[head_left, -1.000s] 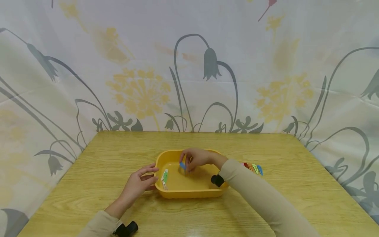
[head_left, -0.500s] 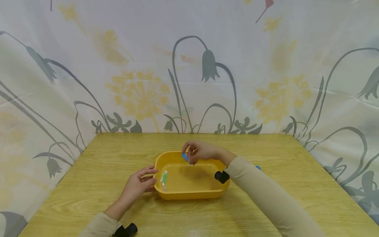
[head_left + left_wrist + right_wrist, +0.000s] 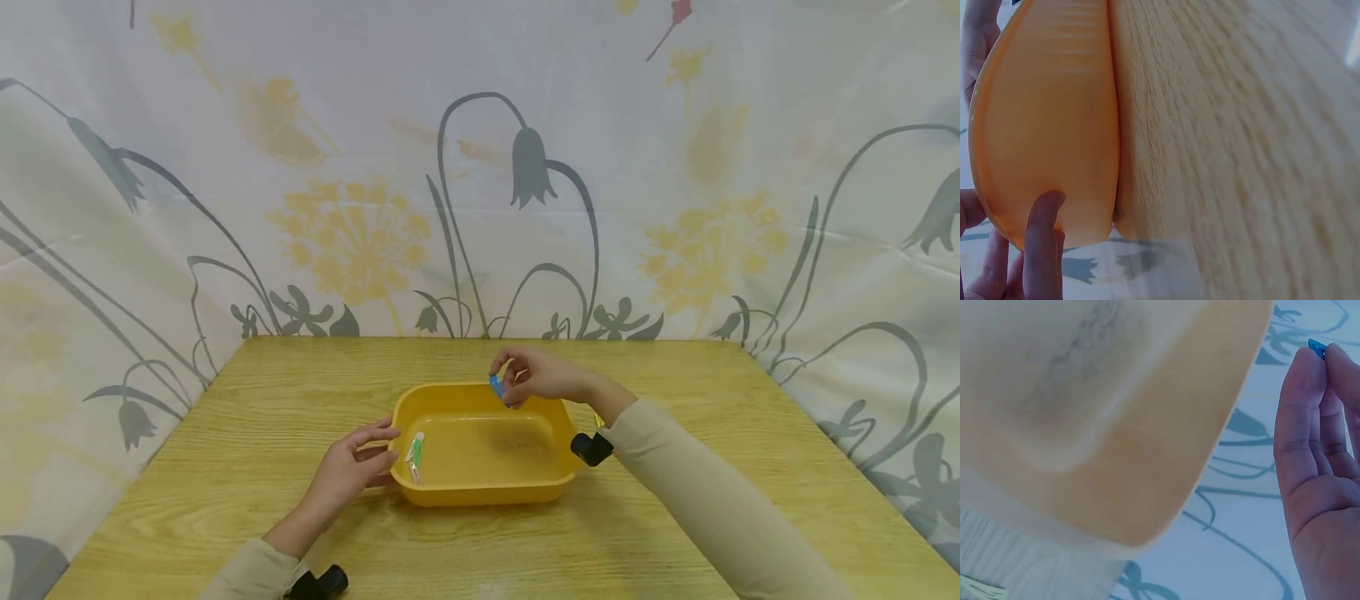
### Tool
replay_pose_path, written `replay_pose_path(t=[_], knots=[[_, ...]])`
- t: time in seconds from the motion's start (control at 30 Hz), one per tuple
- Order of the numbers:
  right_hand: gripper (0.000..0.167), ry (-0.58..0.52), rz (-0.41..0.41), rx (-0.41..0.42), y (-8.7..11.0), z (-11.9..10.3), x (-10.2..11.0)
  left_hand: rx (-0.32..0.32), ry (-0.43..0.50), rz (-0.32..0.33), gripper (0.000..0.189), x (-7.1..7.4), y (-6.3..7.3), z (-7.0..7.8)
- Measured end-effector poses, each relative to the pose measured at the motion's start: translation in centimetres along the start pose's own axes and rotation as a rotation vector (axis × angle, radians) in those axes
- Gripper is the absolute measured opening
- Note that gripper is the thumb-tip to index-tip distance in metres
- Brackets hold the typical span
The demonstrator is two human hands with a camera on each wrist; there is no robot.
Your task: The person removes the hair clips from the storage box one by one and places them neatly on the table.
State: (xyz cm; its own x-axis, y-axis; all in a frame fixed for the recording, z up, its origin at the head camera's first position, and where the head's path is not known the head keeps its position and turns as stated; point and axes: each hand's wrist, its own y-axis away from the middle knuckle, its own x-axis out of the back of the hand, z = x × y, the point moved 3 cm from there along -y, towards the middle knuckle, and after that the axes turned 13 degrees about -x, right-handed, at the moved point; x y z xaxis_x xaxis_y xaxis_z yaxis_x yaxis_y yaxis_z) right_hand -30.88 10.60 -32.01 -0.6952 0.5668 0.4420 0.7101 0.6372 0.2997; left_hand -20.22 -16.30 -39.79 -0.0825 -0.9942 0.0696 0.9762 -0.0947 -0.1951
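My right hand (image 3: 542, 377) pinches a small blue hair clip (image 3: 498, 387) between thumb and fingertips, above the far rim of a yellow plastic tray (image 3: 483, 496). In the right wrist view only the tip of the blue clip (image 3: 1317, 348) shows past the fingertips. My left hand (image 3: 352, 458) holds the tray's left end by its rim; the left wrist view has its fingers against the tray's outer wall (image 3: 1054, 125). Inside the tray, at the left, lie a green hair clip (image 3: 417, 451) and a few pale ones, too small to tell apart.
A wooden table (image 3: 480, 550) bears the tray, with a flower-patterned cloth (image 3: 360, 125) hanging behind. Something yellow (image 3: 598, 420) peeks out by the tray's right end, mostly behind the right wrist. A pale green strip (image 3: 982, 589) lies beside the tray in the right wrist view.
My right hand has risen from inside the tray and moved right and away with the blue hair clip. The left hand keeps its hold on the tray's left end.
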Motion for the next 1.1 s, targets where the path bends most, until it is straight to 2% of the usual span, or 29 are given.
replay_pose_path(t=[0.23,0.6,1.1], knots=[[0.03,-0.023,0.035,-0.003,1.0,1.5,0.8,-0.005,-0.009,-0.004,0.037,0.0,-0.1,0.1],[0.033,-0.129,0.078,-0.028,2.8,3.6,2.1,-0.012,-0.017,-0.003,0.036,-0.1,0.0,0.0],[0.036,-0.11,0.209,-0.044,6.1,7.3,4.8,-0.005,-0.028,0.017,0.034,-0.3,-0.2,0.0]])
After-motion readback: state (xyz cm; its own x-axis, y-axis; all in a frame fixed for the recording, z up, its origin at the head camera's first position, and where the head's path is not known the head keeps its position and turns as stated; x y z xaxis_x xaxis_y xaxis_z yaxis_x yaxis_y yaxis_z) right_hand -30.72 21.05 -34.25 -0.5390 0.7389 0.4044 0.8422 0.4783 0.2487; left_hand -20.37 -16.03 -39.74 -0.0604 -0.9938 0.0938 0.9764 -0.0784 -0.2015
